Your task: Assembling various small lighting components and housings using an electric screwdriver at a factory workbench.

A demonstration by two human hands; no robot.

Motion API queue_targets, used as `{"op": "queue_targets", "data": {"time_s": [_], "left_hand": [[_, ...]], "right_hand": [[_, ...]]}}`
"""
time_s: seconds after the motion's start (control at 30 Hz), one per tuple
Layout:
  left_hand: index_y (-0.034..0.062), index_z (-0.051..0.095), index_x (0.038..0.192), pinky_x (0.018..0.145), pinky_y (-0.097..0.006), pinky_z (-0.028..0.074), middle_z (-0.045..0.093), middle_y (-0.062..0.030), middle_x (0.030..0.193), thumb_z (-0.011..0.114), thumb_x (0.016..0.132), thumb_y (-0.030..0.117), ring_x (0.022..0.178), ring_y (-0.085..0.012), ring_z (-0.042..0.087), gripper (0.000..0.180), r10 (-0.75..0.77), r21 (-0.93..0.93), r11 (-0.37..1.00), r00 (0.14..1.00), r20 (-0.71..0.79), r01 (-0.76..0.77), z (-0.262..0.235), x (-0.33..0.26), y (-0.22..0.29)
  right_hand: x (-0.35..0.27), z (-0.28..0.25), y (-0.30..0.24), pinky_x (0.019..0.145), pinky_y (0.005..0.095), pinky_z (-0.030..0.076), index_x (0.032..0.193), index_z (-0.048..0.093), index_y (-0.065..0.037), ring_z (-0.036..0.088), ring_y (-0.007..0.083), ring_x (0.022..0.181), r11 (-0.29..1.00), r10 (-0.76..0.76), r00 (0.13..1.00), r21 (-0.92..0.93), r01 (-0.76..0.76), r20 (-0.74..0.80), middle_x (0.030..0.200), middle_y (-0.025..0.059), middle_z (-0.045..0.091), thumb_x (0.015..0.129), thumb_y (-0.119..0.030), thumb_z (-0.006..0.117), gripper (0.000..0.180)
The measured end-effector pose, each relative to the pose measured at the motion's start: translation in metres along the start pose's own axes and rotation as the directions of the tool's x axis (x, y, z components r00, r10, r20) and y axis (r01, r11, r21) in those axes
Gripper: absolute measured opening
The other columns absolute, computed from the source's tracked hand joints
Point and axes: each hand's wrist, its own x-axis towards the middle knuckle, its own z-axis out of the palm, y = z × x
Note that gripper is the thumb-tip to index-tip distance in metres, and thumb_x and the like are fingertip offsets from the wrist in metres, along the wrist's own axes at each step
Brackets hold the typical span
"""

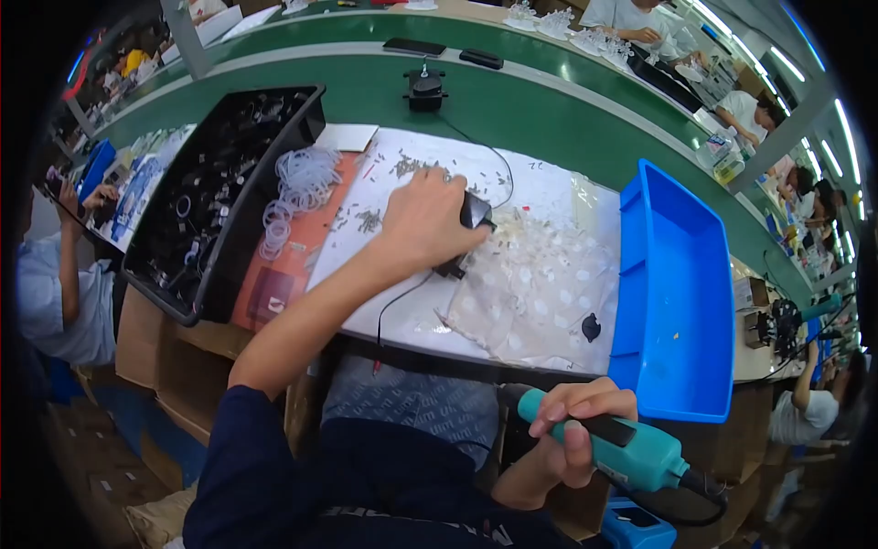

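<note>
My left hand point(425, 220) is closed over a black device point(475, 212) on the white work surface point(402, 320); thin black cables run near it. Part of the device is hidden under my fingers. Down at the right, my right hand point(572, 430) grips a teal electric screwdriver point(645, 453), its cord trailing from the rear end and its nose toward the left. Beside the device lies a pale cloth point(540, 302) with many small light pieces on it. A small black part point(592, 326) rests at the cloth's right corner. Several small screws point(370, 220) lie scattered left of my hand.
A black bin point(315, 105) of dark parts stands at left, next to clear rings point(306, 178). On the right is a blue tray point(681, 302). Another black device point(424, 90) sits on the green belt point(357, 91) beyond. Co-workers sit around.
</note>
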Motion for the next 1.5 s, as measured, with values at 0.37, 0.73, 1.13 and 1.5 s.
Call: {"op": "queue_targets", "data": {"time_s": [0.37,0.73,1.13,1.5], "left_hand": [[0.0107,0.044,0.136,0.101,-0.038,0.042,0.057,-0.0172,0.122,0.068,0.061,0.005,0.115,-0.0305,0.055,0.079,-0.014,-0.658,0.746,0.990,0.142,0.105,-0.032,-0.105,-0.085],[-0.0007,0.065,0.109,0.086,-0.031,0.048,0.068,-0.0124,0.101,0.069,0.071,0.001,0.094,-0.0232,0.065,0.038,-0.093,-0.420,0.907,0.970,-0.225,-0.010,-0.143,-0.149,-0.113],[0.0029,0.065,0.097,0.063,-0.031,0.047,0.060,-0.0070,0.072,0.070,0.078,0.011,0.066,-0.0184,0.057,0.022,-0.447,0.057,0.870,0.832,-0.327,0.490,-0.161,-0.141,-0.288],[0.0060,0.064,0.091,0.076,-0.037,0.047,0.056,-0.0087,0.082,0.070,0.073,0.005,0.085,-0.0276,0.057,0.020,-0.209,0.345,0.904,0.966,-0.154,0.251,-0.154,-0.116,-0.310]], "right_hand": [[-0.010,0.003,0.006,0.043,0.0256,0.043,0.092,0.045,0.002,0.048,0.0169,0.046,0.984,-0.068,0.995,-0.159,0.080,0.079,0.078,0.0131,0.050,0.082,-0.010,0.055,0.018],[0.020,0.035,0.040,0.042,0.0254,0.043,0.091,0.043,0.002,0.047,0.0176,0.044,0.994,-0.056,0.998,-0.094,0.054,-0.024,0.076,0.0132,0.046,0.084,-0.011,0.054,0.018],[0.029,0.068,0.061,0.047,0.0227,0.038,0.094,0.043,-0.001,0.043,0.0144,0.048,0.992,0.031,0.994,-0.123,-0.018,0.103,0.082,0.0106,0.044,0.084,-0.013,0.052,0.018],[0.021,0.059,0.058,0.047,0.0239,0.040,0.094,0.043,0.001,0.044,0.0148,0.046,0.996,0.012,0.994,-0.087,-0.002,0.112,0.080,0.0120,0.046,0.083,-0.009,0.052,0.017]]}}
